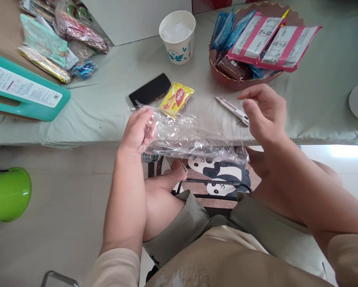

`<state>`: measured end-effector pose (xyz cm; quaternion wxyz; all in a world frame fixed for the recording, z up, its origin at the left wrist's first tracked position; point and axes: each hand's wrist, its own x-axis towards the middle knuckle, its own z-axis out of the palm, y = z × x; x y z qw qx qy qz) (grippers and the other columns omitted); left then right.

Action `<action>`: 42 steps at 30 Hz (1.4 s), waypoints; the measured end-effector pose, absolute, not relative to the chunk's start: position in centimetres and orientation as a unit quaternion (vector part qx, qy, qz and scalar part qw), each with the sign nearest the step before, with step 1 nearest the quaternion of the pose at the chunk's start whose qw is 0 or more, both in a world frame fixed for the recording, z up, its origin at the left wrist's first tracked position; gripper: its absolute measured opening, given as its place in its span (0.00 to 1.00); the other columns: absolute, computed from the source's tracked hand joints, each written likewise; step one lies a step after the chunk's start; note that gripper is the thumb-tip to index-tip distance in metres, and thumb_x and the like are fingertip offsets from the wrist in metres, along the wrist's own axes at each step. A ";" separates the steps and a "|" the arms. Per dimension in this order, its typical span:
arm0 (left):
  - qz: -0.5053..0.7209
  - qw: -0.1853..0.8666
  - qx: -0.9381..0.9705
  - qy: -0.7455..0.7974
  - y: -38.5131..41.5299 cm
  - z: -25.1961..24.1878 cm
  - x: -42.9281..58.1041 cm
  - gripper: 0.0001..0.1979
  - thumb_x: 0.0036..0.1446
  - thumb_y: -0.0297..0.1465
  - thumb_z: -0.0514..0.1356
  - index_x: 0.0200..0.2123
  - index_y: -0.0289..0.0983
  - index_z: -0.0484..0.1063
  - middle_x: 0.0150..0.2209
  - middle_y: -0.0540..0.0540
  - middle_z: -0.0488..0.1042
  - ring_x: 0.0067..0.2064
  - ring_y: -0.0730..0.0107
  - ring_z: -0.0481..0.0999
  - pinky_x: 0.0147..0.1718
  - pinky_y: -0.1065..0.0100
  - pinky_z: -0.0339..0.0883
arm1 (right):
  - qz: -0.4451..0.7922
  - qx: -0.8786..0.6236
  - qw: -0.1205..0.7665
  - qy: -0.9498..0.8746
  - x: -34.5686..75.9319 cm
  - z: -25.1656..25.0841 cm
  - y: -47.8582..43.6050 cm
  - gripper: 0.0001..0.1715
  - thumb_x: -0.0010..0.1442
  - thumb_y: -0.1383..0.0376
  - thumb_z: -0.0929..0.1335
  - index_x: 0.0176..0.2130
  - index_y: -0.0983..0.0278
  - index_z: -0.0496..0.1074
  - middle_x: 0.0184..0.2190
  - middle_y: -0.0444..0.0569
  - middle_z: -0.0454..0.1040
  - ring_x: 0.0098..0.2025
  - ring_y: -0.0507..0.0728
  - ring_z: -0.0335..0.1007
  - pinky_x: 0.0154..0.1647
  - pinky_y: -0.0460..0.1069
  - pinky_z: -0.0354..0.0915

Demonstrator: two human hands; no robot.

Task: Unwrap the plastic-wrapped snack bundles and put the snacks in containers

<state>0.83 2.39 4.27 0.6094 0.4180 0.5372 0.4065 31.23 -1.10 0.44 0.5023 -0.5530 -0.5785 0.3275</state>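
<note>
My left hand (139, 129) is closed on one end of a clear plastic bag (196, 137), which stretches to the right over the front edge of the table. Just past the bag lies a yellow snack packet (178, 99), partly over a black phone (150, 89). My right hand (265, 113) is raised above the table with thumb and forefinger apart, and nothing shows between them. Close to its fingers a white box cutter (232, 111) rests on the cloth. The bag's right end hangs free below my right hand.
A brown bowl (226, 77) piled with packets stands at the back right, beside a white paper cup (179, 48). Wrapped packets (44, 40) and a teal-edged box (44, 103) sit on the left. A green bin (11, 195) is on the floor.
</note>
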 end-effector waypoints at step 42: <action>0.241 0.607 0.554 0.516 3.0 1.5 0.3 0.28 0.40 0.27 0.77 0.46 0.41 0.73 0.49 0.46 0.79 0.45 0.67 0.83 0.45 0.69 0.77 | 0.535 -0.526 0.330 -0.573 27.5 -0.7 -3.1 0.16 0.64 0.57 0.69 0.28 0.62 0.67 0.18 0.38 0.57 0.20 0.47 0.49 0.20 0.47 0.46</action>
